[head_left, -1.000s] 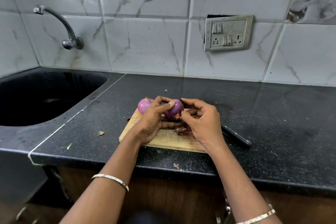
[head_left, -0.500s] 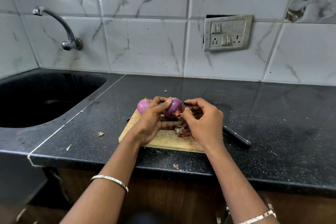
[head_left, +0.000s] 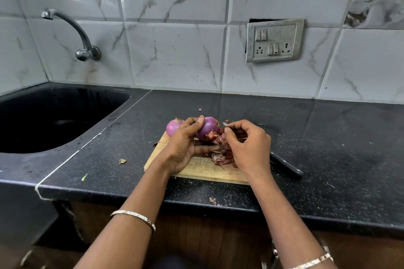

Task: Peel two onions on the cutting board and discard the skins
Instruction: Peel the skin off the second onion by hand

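Right hand (head_left: 249,146) shifted — left hand (head_left: 183,148) grips onion (head_left: 208,129).

Bare forearms, with a thin silvery bangle (head_left: 135,214) on the left wrist and a matching bangle (head_left: 314,261) on the right.

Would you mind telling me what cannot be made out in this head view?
Knife: head view, everything past the handle is hidden by the right hand.
Second onion: head view, right side covered by the left hand.
Held onion: head view, underside hidden by that grip and loose skins.
Sink: head view, basin too dark.
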Tool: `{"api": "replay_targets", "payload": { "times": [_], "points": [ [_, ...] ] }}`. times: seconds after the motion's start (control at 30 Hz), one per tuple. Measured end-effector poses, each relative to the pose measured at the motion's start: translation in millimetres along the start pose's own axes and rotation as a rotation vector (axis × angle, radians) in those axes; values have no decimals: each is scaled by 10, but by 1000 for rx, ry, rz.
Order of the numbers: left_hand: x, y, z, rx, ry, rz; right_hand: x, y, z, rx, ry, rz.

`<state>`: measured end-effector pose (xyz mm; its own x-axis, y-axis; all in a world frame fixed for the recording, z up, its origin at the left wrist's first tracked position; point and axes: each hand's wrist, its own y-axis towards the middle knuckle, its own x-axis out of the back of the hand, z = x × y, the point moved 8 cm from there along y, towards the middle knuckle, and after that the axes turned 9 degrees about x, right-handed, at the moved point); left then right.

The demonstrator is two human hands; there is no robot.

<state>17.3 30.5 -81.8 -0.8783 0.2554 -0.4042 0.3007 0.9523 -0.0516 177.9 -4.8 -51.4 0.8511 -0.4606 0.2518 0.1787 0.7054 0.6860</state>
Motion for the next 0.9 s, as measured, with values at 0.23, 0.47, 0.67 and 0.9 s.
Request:
{"api": "replay_targets", "payload": {
  "times": [0.23, 0.47, 0.67, 0.9],
  "points": [
    [62, 34, 43, 32, 67, -27, 83, 11, -29, -1, -43, -81],
    [34, 23, 35, 25, 128, -16, 46, 9, 76, 59, -10, -32],
    [-14, 13, 4, -11, 197, 13, -26, -15, 191, 192, -7, 28],
    [15, 37, 29, 4, 245, -20, 13, -5, 153, 208, 32, -32]
  ]
}}
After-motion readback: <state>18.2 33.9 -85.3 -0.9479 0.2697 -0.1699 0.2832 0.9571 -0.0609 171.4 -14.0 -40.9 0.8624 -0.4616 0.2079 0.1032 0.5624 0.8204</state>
